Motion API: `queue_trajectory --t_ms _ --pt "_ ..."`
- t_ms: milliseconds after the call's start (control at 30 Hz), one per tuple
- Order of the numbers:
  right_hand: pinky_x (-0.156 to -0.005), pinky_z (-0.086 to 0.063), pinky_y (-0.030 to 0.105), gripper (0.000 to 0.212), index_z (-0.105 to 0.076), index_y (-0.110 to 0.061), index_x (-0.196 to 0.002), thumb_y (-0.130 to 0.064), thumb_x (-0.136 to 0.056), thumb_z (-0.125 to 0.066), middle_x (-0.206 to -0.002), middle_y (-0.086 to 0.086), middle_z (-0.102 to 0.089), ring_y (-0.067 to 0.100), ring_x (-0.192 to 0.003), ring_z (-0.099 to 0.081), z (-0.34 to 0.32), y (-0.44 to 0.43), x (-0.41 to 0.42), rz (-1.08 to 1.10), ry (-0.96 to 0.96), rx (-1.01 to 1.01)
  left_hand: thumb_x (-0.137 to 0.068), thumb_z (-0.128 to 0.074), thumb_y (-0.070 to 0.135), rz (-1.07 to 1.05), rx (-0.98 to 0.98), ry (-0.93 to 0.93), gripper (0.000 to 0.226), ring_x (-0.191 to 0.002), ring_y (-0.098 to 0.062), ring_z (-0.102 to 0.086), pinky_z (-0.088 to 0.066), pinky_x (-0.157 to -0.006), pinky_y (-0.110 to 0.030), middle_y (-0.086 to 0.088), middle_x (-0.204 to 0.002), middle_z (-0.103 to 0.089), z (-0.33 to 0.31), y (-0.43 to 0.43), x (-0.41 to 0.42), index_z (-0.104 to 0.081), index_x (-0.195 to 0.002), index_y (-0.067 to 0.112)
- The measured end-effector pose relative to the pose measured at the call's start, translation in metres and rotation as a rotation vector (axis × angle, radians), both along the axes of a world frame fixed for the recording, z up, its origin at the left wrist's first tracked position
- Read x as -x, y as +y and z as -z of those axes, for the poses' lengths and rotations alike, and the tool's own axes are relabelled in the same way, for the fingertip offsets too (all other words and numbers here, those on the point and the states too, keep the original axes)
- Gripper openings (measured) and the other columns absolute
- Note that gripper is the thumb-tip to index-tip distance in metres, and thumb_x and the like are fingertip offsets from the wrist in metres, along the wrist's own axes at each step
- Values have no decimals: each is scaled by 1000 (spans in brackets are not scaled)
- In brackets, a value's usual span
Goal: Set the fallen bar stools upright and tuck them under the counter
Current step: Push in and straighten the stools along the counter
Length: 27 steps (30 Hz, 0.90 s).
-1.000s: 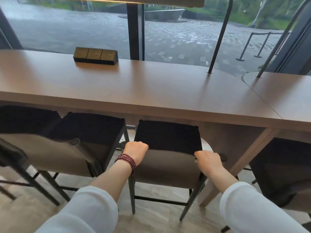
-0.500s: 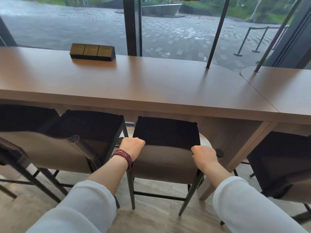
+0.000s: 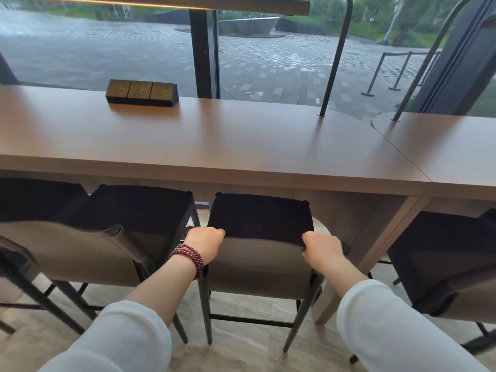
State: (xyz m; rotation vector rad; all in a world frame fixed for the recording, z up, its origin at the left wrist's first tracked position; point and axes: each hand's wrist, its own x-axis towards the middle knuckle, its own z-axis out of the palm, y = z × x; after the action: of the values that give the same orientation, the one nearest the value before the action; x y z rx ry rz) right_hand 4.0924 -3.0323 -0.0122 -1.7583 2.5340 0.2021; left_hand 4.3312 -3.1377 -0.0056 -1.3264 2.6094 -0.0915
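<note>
A bar stool [image 3: 259, 267] with a black seat, brown low backrest and dark metal legs stands upright in the middle, its seat partly under the brown wooden counter [image 3: 241, 146]. My left hand [image 3: 205, 244], with a red bead bracelet at the wrist, grips the backrest's top left corner. My right hand [image 3: 322, 249] grips the top right corner. Both sets of fingers curl over the backrest's top edge.
Two more upright stools [image 3: 128, 237] stand close on the left, another stool [image 3: 440, 264] on the right past the counter's angled wooden leg [image 3: 370, 251]. A black power-socket block [image 3: 142, 93] sits on the counter. Thin black poles [image 3: 334, 57] rise before the window.
The stool has slid a little further forward under the counter with both hands still gripping its backrest; the view has shifted slightly closer.
</note>
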Motion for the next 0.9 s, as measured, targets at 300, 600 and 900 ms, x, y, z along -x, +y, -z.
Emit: queue_trajectory --t_ms 300,600,900 --pt "-81 -51 33 39 -50 -18 -126 -7 -89 -50 -112 8 -64 28 -97 -61 -15 11 -7 36 -166 37 -91 -41 2 -79 -74 273 57 -101 -27 -61 -49 -82 -32 -10 -118 -63 -17 9 -2 -29 -145 13" --pt "-92 -51 28 55 -40 -20 -143 -4 -91 -49 -120 8 -64 24 -106 -61 -25 48 -5 14 -302 365 -92 -41 5 46 -73 483 53 -102 -27 -62 -50 -88 -34 -11 -124 -61 -32 26 26 -33 -144 10" --pt "-80 -57 25 42 -47 -19 -138 -14 -97 -50 -112 5 -70 14 -81 -68 -53 140 71 76 -298 679 -94 -44 3 190 -201 817 47 -112 -23 -62 -52 -94 -31 -7 -133 -58 -51 107 142 -41 -139 14"
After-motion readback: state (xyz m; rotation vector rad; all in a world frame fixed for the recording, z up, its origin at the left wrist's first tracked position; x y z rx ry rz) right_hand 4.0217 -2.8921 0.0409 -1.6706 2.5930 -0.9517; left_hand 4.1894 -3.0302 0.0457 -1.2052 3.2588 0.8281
